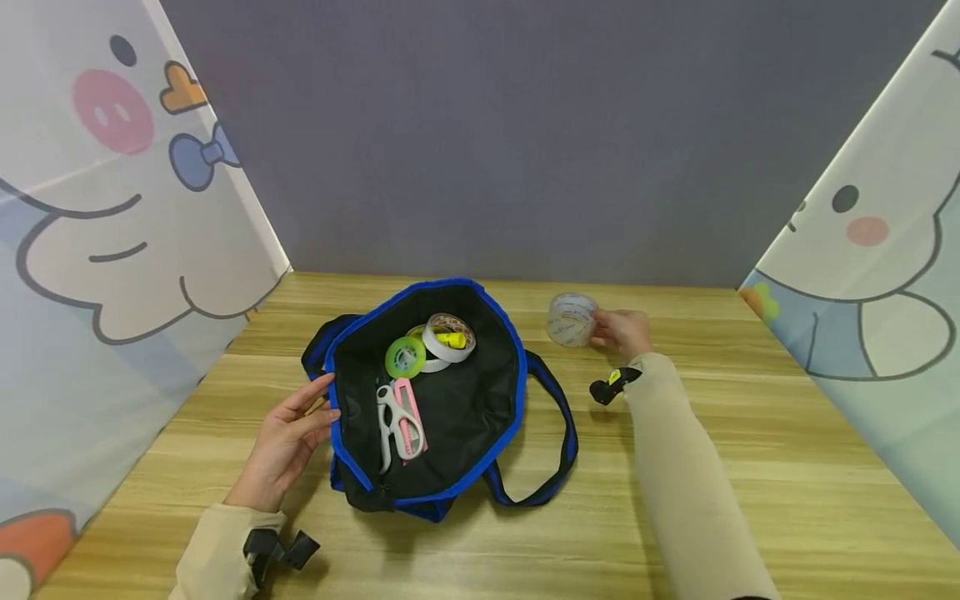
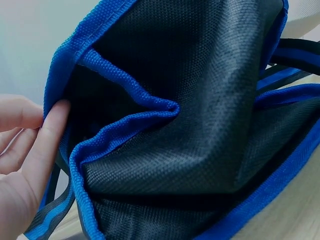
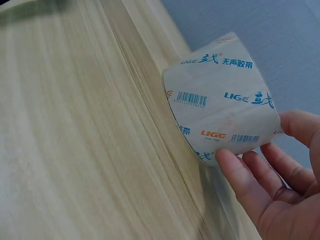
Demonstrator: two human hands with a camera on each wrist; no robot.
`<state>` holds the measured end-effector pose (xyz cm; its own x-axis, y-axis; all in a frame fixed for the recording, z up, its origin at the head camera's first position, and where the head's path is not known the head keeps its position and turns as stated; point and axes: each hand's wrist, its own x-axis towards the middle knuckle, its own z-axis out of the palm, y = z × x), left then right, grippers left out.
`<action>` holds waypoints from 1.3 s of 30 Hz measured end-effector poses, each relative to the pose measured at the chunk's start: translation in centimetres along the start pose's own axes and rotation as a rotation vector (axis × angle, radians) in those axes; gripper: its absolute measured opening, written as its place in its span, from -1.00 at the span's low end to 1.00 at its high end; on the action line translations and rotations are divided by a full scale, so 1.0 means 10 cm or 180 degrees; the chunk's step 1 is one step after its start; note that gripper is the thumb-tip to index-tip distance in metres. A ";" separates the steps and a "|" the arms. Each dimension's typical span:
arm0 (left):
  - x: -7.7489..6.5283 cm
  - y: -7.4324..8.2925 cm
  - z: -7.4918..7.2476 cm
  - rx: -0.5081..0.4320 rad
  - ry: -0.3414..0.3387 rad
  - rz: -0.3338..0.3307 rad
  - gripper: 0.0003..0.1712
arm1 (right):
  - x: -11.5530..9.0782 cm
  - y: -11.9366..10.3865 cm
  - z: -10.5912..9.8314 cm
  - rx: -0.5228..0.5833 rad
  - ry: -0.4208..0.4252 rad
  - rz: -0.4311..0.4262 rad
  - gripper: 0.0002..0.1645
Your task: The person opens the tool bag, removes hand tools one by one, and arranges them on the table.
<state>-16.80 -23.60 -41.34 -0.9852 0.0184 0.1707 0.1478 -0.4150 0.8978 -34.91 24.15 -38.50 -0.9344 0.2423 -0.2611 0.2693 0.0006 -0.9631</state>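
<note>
A black bag [image 1: 465,417] with blue edging stands open-mouthed on the table. At its left side, my left hand [image 1: 288,442] pinches the rim; the left wrist view shows the thumb [image 2: 52,125] at the blue edging. Inside the bag lie white-handled scissors [image 1: 408,433], a pink cutter-like tool [image 1: 406,396], a green tape roll [image 1: 405,358], a white tape roll [image 1: 438,340] and a small yellow item [image 1: 453,340]. Toward the back right, my right hand [image 1: 624,329] grips the near end of a wide clear packing tape roll [image 3: 220,100], printed with LIGE lettering.
A bag strap [image 1: 562,467] loops across the wooden table [image 1: 750,433] on the right. Behind the table rises a grey panel [image 1: 480,142]. Cartoon-printed sheets [image 1: 150,242] border both sides.
</note>
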 end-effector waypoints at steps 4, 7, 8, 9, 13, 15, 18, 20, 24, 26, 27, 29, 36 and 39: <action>0.02 0.00 0.02 -0.0037 -0.0021 0.0013 -0.40 | -0.02 -0.03 -0.01 -0.0245 0.0014 -0.0057 -0.40; 0.02 -0.01 0.03 -0.0087 -0.0032 0.0024 -0.40 | -0.05 -0.05 -0.03 -0.0501 0.0046 -0.0185 -0.36; 0.02 -0.01 0.03 -0.0098 -0.0032 0.0029 -0.40 | -0.05 -0.06 -0.03 -0.0541 0.0084 -0.0228 -0.34; 0.02 -0.01 0.04 -0.0108 -0.0032 0.0030 -0.40 | -0.06 -0.07 -0.04 -0.0573 0.0122 -0.0271 -0.32; 0.01 -0.01 0.04 -0.0108 -0.0031 0.0028 -0.40 | -0.08 -0.10 -0.08 -0.0580 0.0292 -0.0389 -0.33; 0.01 -0.01 0.03 -0.0102 -0.0035 0.0019 -0.40 | -0.11 -0.12 -0.10 -0.0527 0.0325 -0.0424 -0.41; 0.00 -0.01 0.02 -0.0078 -0.0052 0.0009 -0.39 | -0.16 -0.17 -0.10 -0.0396 0.0270 -0.0506 -0.54; 0.00 0.00 0.01 -0.0058 -0.0057 0.0013 -0.39 | -0.22 -0.22 -0.08 -0.0284 0.0186 -0.0572 -0.62; -0.02 0.00 -0.01 -0.0030 -0.0041 0.0008 -0.41 | -0.36 -0.36 0.03 -0.0115 -0.0085 -0.0746 -0.70; -0.02 0.01 -0.02 -0.0030 -0.0025 -0.0003 -0.41 | -0.44 -0.45 0.12 -0.0100 -0.0244 -0.0839 -0.69; -0.02 0.01 -0.02 -0.0027 -0.0024 -0.0007 -0.42 | -0.48 -0.49 0.18 -0.0093 -0.0309 -0.0885 -0.68; -0.02 0.02 -0.02 -0.0035 -0.0021 -0.0014 -0.42 | -0.54 -0.56 0.29 -0.0085 -0.0427 -0.0958 -0.66; -0.01 0.02 -0.01 0.0008 -0.0022 -0.0048 -0.40 | -0.75 -0.71 0.71 0.0025 -0.0740 -0.1110 -0.69; -0.01 0.02 0.00 -0.0016 -0.0018 -0.0050 -0.41 | -0.83 -0.74 0.90 0.0031 -0.0861 -0.1152 -0.69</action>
<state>-16.63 -23.73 -41.17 -0.9868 0.0302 0.1589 0.1318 -0.4193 0.8982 -31.19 13.42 -29.81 -0.9957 -0.0343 0.0862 -0.0872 0.0292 -0.9958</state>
